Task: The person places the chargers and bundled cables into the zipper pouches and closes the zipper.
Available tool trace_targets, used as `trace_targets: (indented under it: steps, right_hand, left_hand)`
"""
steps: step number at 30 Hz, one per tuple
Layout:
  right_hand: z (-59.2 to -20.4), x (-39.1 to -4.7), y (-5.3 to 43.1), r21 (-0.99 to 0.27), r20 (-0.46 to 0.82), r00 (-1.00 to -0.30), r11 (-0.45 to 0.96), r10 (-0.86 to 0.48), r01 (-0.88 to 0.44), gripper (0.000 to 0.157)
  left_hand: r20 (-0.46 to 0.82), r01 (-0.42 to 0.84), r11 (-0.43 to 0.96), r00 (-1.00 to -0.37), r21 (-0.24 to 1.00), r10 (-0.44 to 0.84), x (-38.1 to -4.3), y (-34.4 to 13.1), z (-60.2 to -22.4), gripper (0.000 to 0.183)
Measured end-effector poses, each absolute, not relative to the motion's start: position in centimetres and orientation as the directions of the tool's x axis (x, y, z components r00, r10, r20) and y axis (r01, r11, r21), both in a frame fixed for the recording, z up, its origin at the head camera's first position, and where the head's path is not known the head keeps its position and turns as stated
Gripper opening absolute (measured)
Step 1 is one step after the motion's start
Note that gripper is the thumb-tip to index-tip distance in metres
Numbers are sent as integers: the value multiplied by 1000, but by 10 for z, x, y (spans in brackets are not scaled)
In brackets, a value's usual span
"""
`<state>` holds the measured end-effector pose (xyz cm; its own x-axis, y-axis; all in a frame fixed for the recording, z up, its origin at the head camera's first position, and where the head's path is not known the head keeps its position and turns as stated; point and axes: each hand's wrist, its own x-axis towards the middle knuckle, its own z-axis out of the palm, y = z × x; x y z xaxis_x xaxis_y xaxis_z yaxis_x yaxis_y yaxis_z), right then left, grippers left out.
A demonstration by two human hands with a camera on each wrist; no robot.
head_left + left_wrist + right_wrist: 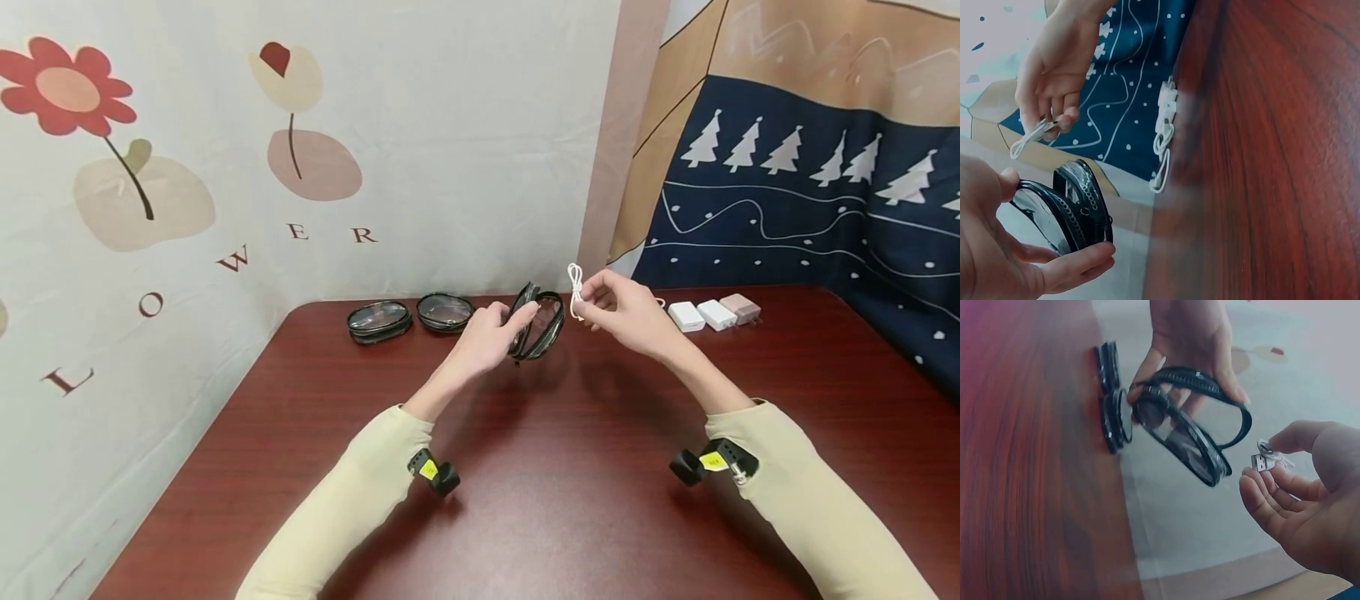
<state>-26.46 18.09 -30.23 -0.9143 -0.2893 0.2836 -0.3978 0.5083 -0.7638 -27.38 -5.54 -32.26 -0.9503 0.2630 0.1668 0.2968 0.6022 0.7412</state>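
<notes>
My left hand [487,333] grips a small clear pouch with black zipped edges [551,327], held up above the table. The pouch [1194,440] is unzipped, its two halves spread apart in the right wrist view. Beside it, my right hand [630,312] pinches a bundled white USB cable [575,287] between thumb and fingers. The cable's metal USB plug [1261,462] shows at the fingertips, a short gap from the pouch's opening. In the left wrist view the cable's loop [1025,140] points toward the pouch.
Two similar black-edged clear pouches, one on the left [379,322] and one nearer the middle [445,312], lie at the table's back edge. White chargers [686,316] and a pinkish one [740,309] sit at the back right. More bundled white cable [1161,165] lies by them.
</notes>
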Motion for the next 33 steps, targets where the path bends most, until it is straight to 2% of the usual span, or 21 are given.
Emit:
trace_targets:
  steps: [9, 15, 21, 24, 30, 33]
  right_hand:
    - [-296, -252, 174, -810, 267, -927, 459, -265, -365, 26]
    - [-297, -242, 163, -847, 283, -933, 398, -222, -352, 25]
    - [-300, -237, 152, -857, 291, -942, 392, -168, -334, 23]
    - [-302, -236, 149, -845, 303, -942, 417, -144, -335, 23]
    - [-302, -236, 148, -817, 340, -935, 460, -103, -348, 22]
    - [-302, -235, 147, -805, 358, -929, 472, -97, -359, 22]
  left_hand:
    - [182, 284, 569, -956, 772, 231, -261, -49, -320, 58]
    - [129, 212, 583, -975, 784, 182, -249, -42, -318, 65]
    - [142, 212, 543, -975, 813, 169, -244, -37, -319, 60]
    - [155, 223, 488, -972, 844, 176, -243, -36, -318, 58]
    - [146, 197, 233, -965, 953, 216, -245, -35, -320, 56]
    - [135, 173, 168, -968, 971, 213, -245, -35, -321, 54]
